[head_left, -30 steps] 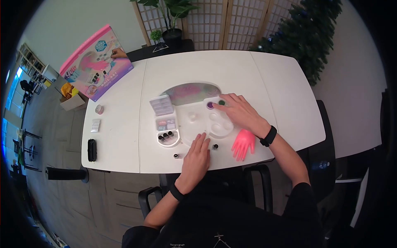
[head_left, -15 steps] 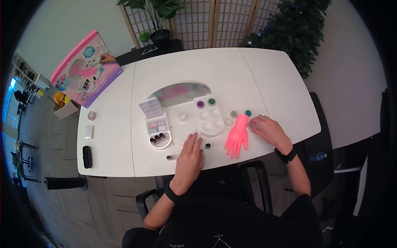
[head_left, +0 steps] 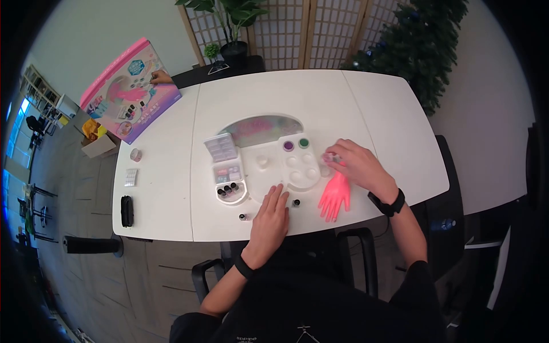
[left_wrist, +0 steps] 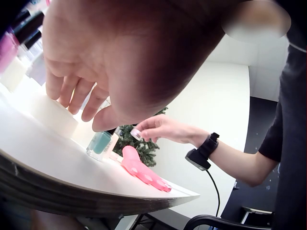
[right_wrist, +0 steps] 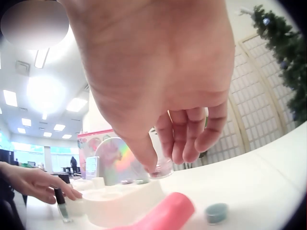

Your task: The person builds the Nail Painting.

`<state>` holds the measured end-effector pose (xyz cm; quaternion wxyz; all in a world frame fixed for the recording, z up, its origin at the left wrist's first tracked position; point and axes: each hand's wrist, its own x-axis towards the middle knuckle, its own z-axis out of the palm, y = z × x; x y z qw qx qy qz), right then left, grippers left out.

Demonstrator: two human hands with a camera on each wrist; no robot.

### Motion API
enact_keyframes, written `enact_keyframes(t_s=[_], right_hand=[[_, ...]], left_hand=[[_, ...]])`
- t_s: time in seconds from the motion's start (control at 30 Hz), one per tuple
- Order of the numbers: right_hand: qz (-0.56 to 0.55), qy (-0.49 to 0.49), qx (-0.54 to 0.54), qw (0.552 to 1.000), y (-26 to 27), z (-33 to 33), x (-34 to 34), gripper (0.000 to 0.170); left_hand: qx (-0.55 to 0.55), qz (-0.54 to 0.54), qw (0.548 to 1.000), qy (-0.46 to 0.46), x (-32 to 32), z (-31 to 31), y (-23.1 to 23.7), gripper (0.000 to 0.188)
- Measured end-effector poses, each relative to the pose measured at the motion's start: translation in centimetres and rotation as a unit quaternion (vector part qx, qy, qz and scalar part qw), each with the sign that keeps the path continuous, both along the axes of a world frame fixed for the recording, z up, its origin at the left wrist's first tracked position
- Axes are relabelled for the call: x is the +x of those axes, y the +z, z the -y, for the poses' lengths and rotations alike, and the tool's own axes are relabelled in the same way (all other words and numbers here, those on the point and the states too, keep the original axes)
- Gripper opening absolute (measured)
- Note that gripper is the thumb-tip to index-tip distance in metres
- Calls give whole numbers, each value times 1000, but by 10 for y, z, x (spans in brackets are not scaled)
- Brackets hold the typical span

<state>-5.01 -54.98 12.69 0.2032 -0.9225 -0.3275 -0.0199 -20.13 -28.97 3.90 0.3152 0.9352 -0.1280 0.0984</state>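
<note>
My right hand (head_left: pixel 361 166) pinches a small clear pot with pinkish contents (right_wrist: pixel 162 170) between thumb and fingertips, above the wrist end of a pink model hand (head_left: pixel 335 197). To its left, a white tray (head_left: pixel 303 182) has round wells, with a purple pot (head_left: pixel 288 146) and a green pot (head_left: pixel 303 143) in the upper two. My left hand (head_left: pixel 267 228) lies with extended fingers at the tray's front edge, between two small bottles (head_left: pixel 243 217) (head_left: pixel 296 203). A teal pot (right_wrist: pixel 216 213) stands near the model hand in the right wrist view.
Black-capped bottles (head_left: pixel 228 190) and an open lidded case (head_left: pixel 222 147) occupy the tray's left side, below a mirror (head_left: pixel 257 130). Further left are a black case (head_left: pixel 127 211), a white block (head_left: pixel 131 177), a small tub (head_left: pixel 135 155) and a colourful box (head_left: pixel 131 91).
The right hand went from the upper wells to the right of the model hand, took hold of a small pot, then came back up and left with it. The left hand has stayed by the tray.
</note>
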Motion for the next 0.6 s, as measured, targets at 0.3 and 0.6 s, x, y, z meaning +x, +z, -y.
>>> enact_keyframes(t_s=[0.3,0.6], right_hand=[[21,120,-35,992,-29,-76,30,24],[21,105,-56,993,-31,-77,26,25]], left_hand=[[-5,7,1000,5,0,1,-4,43],[8,10,1000,4,0,2,0,45]])
